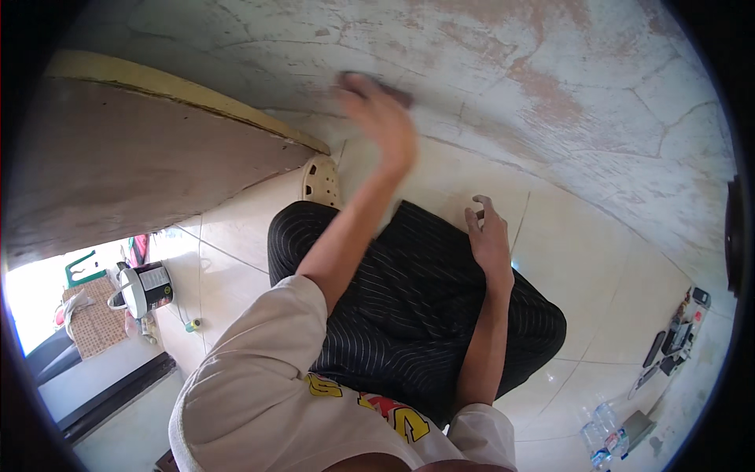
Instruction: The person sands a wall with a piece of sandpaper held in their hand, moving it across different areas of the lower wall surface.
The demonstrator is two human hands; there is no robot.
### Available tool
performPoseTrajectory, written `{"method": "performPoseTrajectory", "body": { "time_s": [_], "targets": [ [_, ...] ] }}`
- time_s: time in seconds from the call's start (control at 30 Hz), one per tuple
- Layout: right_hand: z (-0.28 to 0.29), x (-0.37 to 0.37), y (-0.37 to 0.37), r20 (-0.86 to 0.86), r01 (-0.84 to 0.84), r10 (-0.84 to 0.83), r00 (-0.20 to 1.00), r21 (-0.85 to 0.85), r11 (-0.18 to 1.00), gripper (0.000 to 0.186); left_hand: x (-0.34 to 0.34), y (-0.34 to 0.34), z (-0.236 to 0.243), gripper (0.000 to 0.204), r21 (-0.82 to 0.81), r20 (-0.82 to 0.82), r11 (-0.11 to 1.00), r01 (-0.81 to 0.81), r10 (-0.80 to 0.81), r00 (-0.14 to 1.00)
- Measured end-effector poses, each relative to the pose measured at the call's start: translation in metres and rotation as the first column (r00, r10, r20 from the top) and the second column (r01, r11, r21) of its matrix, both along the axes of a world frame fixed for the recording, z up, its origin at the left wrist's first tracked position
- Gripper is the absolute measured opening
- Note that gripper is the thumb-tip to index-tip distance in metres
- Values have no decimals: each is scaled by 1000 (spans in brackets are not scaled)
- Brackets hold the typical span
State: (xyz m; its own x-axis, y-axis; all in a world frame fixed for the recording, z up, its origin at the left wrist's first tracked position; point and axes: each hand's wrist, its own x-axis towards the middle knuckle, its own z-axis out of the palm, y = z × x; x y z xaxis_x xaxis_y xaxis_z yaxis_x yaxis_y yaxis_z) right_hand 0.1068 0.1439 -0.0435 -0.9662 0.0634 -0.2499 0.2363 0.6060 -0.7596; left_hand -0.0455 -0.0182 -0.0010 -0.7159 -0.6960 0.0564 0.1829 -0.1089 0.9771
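My left hand (381, 116), slightly blurred, reaches forward to the foot of the patchy grey-white wall (487, 71). It is closed on a dark brown, flat piece that looks like sandpaper (399, 95), pressed against or very close to the wall. Most of that piece lies under my palm and fingers. Over my right knee hangs my right hand (489, 237), its fingers loosely bent and apart, holding nothing. Greyish dust coats its fingertips. Both knees, in dark striped trousers (417, 275), are folded beneath my arms.
A brown panel with a yellowish edge (197, 94) stands at the left, a beige clog (324, 182) by its end. Farther left, a bucket (145, 289) is on the tiled floor (590, 307). Plastic bottles (604, 440) and small items (675, 338) sit along the right wall.
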Motion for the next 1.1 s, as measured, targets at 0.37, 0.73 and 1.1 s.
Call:
{"method": "performPoseTrajectory", "body": {
  "time_s": [0.37, 0.73, 1.1],
  "targets": [
    [4, -5, -6, 59, -11, 12, 998, -19, 1000, 32, -5, 13, 0, 49, -300, -42, 934, -192, 188, 981],
    [-1, 2, -2, 123, -12, 13, 992, -8, 1000, 32, -6, -14, 15, 54, 137, -21, 990, 12, -9, 1000],
    [-2, 0, -2, -56, 7, -4, 998, 60, 998, 30, 13, 13, 30, 37, -160, 3, 986, 42, -42, 999]
  ]
}}
